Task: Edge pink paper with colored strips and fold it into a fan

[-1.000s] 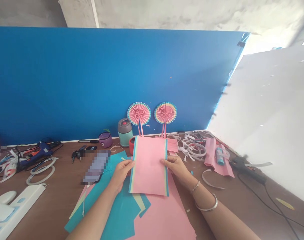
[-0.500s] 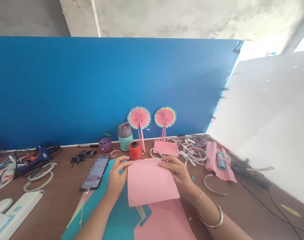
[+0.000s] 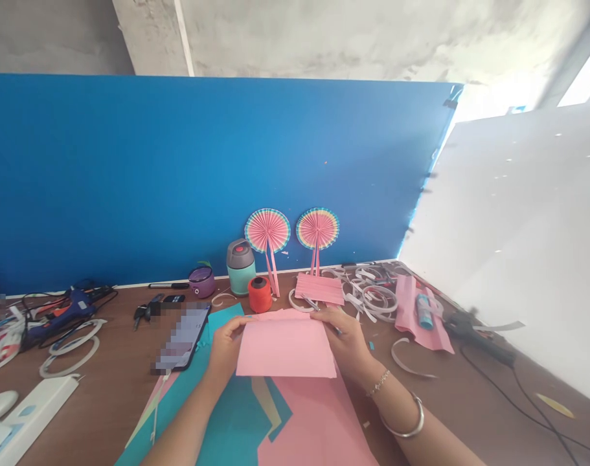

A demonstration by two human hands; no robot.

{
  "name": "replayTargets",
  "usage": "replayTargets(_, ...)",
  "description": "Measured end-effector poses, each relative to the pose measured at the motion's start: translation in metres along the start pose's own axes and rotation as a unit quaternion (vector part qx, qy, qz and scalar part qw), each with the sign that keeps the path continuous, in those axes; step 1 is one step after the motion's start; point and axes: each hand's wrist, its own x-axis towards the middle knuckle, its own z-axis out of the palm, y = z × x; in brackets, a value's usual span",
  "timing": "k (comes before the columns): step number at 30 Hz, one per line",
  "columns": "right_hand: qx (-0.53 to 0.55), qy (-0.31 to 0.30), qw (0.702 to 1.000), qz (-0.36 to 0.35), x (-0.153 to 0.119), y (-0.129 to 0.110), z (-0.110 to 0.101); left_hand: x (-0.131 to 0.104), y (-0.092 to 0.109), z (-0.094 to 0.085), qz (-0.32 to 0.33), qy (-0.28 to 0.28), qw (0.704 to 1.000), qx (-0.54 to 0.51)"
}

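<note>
A sheet of pink paper (image 3: 285, 349) is held up between my two hands, its lower edge towards me. My left hand (image 3: 226, 343) grips the upper left corner, thumb and fingers closed on it. At the upper right corner my right hand (image 3: 347, 340) pinches the paper in the same way; some fingertips are hidden behind it. Beneath lie larger sheets of teal paper (image 3: 226, 408) and pink paper (image 3: 318, 421), with a yellow strip (image 3: 265, 401) showing between them. Behind my hands lies a pleated pink paper (image 3: 318, 289).
Two round paper fans (image 3: 267, 231) lean on the blue partition (image 3: 178, 162). A phone (image 3: 185, 336), a teal flask (image 3: 241, 266) and a red container (image 3: 260, 294) stand nearby. Glue guns (image 3: 482, 333), white strips (image 3: 379, 301) and a power strip (image 3: 37, 427) occupy the sides.
The pink sheet's lower edge has risen and now lies more level, so the sheet looks shorter. Both hands still hold its upper corners. The view has shifted slightly.
</note>
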Motion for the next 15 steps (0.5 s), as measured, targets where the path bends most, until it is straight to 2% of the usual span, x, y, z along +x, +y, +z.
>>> replayTargets(6,0.055,-0.014,0.994,0.089,0.003,-0.004,0.003,-0.002,0.002,-0.001,-0.017,0.009,1.0,0.01)
replayTargets(8,0.119,0.023,0.981,0.153,0.003,0.0,0.005,-0.003,0.002,0.001,-0.022,0.004,1.0,0.022)
replayTargets(10,0.187,0.081,0.955,0.216,0.003,0.005,0.006,-0.003,-0.001,0.003,0.012,-0.007,0.996,0.09)
replayTargets(13,0.238,0.162,0.915,0.284,0.005,0.013,0.006,-0.001,-0.012,0.006,0.091,-0.04,0.967,0.236)
replayTargets(15,0.241,0.195,0.899,0.311,0.006,0.017,0.005,0.0,-0.021,0.007,0.107,-0.058,0.955,0.269)
